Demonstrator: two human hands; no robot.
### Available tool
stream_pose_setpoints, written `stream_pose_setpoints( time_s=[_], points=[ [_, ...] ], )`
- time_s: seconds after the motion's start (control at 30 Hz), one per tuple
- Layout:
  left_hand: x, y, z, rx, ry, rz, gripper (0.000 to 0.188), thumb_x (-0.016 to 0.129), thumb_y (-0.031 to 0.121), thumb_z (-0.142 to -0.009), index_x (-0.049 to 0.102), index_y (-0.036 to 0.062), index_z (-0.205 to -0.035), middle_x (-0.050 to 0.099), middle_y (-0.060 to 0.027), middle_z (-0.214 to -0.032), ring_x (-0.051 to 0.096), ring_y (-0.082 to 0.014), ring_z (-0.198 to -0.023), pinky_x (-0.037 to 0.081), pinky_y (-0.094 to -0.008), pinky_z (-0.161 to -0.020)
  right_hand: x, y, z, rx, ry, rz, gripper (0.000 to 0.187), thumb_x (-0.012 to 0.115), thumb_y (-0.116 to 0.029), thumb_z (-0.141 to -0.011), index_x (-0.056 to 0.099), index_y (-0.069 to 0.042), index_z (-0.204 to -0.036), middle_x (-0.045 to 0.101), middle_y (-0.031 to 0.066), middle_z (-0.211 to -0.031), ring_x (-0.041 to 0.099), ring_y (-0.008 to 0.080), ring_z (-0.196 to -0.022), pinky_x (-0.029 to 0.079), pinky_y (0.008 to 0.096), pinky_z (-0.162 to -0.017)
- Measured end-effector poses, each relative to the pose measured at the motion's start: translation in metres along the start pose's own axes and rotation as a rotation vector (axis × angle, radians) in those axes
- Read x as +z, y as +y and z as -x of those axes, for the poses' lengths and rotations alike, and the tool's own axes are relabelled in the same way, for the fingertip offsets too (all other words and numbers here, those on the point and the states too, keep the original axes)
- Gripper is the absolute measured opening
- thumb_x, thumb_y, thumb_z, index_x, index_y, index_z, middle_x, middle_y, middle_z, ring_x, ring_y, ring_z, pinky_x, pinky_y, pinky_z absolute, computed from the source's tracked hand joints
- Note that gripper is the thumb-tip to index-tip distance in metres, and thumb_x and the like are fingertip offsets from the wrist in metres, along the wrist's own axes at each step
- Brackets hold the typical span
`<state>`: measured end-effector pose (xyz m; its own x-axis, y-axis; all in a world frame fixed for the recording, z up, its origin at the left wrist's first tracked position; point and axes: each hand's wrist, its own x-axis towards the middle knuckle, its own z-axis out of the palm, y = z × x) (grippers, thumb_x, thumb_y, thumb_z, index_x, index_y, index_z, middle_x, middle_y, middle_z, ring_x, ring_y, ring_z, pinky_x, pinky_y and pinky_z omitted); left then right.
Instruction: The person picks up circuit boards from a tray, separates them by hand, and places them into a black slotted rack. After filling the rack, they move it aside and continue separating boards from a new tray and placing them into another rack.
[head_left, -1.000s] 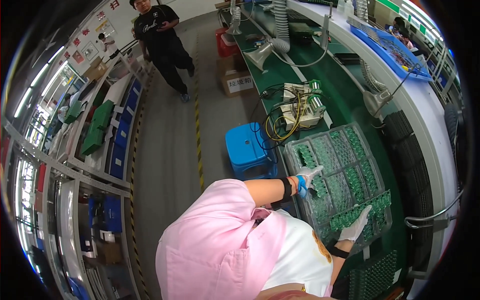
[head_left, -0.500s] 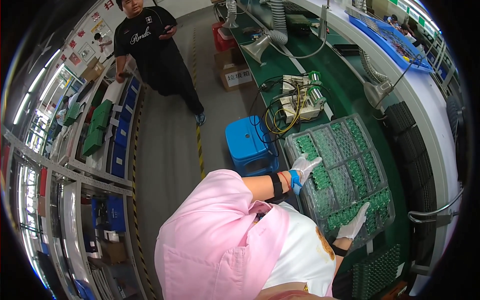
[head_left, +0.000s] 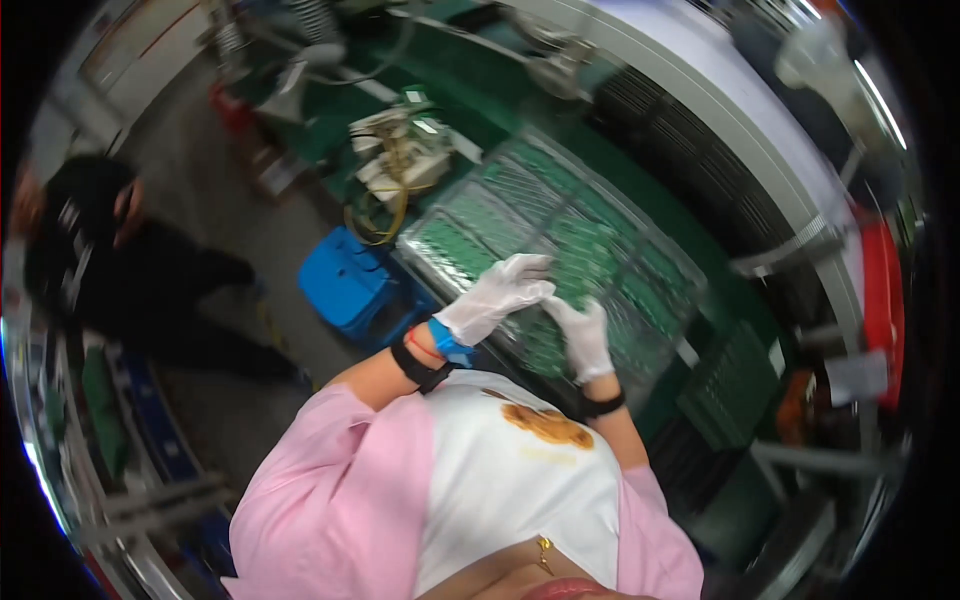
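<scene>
My left hand (head_left: 497,298), in a white glove with a blue band at the wrist, is over the near left side of a clear plastic tray (head_left: 655,255). Its fingers stretch to the right, held close together, and nothing shows in them. Close by, my right hand (head_left: 583,338), also gloved, has its fingers apart and pointing up toward the left fingertips. Whether the two hands touch is blurred. Rows of small green parts (head_left: 580,255) fill the tray's compartments, smeared by motion.
Beyond the tray stands a cream-coloured device (head_left: 395,160) with yellow and black cables. A blue stool (head_left: 345,285) is at the left of the bench. A green studded board (head_left: 735,385) lies to the right. A person in black (head_left: 120,270) stands at the left.
My view has swung round to the right, so the person and stool now appear further left. My hands have come together over the tray from separate spots on it.
</scene>
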<state>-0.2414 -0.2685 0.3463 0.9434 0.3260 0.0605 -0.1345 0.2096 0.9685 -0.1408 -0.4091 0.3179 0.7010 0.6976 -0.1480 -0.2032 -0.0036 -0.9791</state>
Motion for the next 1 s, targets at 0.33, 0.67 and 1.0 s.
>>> stream_pose_setpoints(
  time_s=[0.33,0.67,1.0],
  points=[
    [-0.044,-0.006,-0.012,0.787,0.086,-1.354,0.03,0.06,0.006,-0.08,0.06,0.0116,-0.109,0.06,-0.0186,-0.099,0.058,-0.0359,-0.092,0.047,-0.0366,-0.076,-0.008,-0.065,-0.002,-0.523,-0.019,0.918,0.045,0.075,-0.034,-0.072,0.064,0.002,-0.096,0.064,0.0142,-0.084,0.063,0.0242,-0.075,0.05,0.0316,-0.067],
    [-0.124,0.046,-0.046,0.512,-0.203,-1.026,0.02,0.065,0.012,-0.076,0.066,0.0117,-0.096,0.06,-0.0143,-0.096,0.06,-0.0314,-0.086,0.049,-0.038,-0.07,0.061,-0.086,-0.077,-1.096,-0.059,1.223,0.026,0.068,-0.022,-0.079,0.061,-0.003,-0.096,0.057,0.006,-0.079,0.055,0.0253,-0.065,0.048,0.0328,-0.059],
    [-0.234,0.063,-0.082,0.445,-0.522,-0.823,0.013,0.066,0.012,-0.075,0.064,0.0073,-0.087,0.059,-0.0111,-0.086,0.058,-0.0281,-0.08,0.046,-0.0324,-0.07,0.131,-0.064,-0.132,-0.374,0.082,0.55,0.01,0.056,-0.014,-0.087,0.057,-0.005,-0.086,0.056,0.0054,-0.073,0.054,0.0163,-0.057,0.042,0.0257,-0.046]
  ],
)
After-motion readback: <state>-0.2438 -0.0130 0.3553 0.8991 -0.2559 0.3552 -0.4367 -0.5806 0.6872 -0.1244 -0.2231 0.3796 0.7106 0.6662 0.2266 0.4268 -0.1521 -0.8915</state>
